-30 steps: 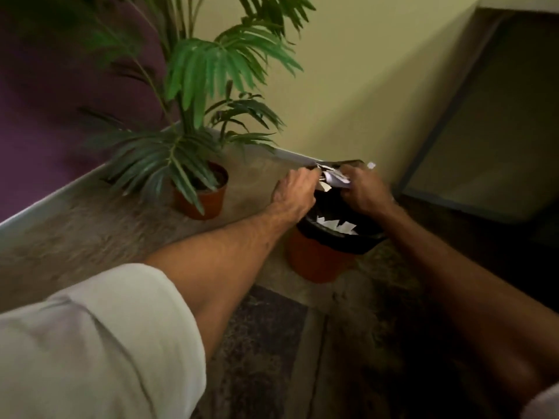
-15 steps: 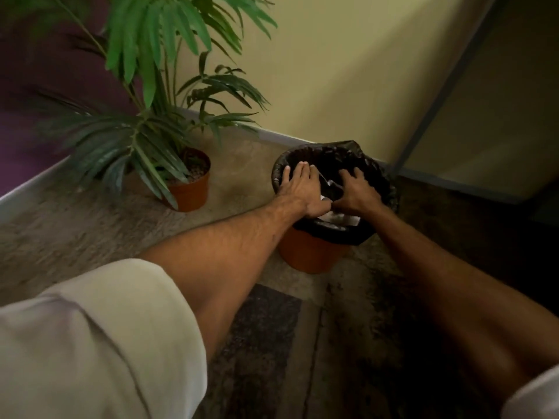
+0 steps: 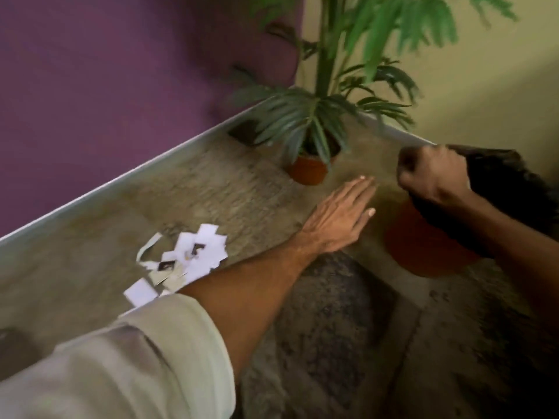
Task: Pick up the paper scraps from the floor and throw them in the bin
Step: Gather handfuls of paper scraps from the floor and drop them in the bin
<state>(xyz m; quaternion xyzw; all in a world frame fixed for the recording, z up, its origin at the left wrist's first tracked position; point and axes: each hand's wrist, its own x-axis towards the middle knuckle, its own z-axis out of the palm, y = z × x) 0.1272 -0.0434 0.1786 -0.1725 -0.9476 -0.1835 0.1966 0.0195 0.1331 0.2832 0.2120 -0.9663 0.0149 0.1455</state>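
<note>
A pile of white paper scraps (image 3: 187,261) lies on the stone floor at the left, partly hidden by my left forearm. The orange bin (image 3: 423,249) with a black liner (image 3: 508,176) stands at the right. My left hand (image 3: 341,219) hovers flat, fingers together and stretched, empty, between the scraps and the bin. My right hand (image 3: 432,173) is curled into a fist over the bin's near rim; whether it holds anything or grips the liner is not visible.
A potted palm (image 3: 311,167) in an orange pot stands behind my left hand near the corner. A purple wall with a pale skirting (image 3: 121,182) runs along the left. A dark floor patch (image 3: 329,313) lies under my arms.
The view has swung left, bringing the scrap pile into sight. My left hand has left the bin and moved leftward, flat. My right hand has closed into a fist at the rim.
</note>
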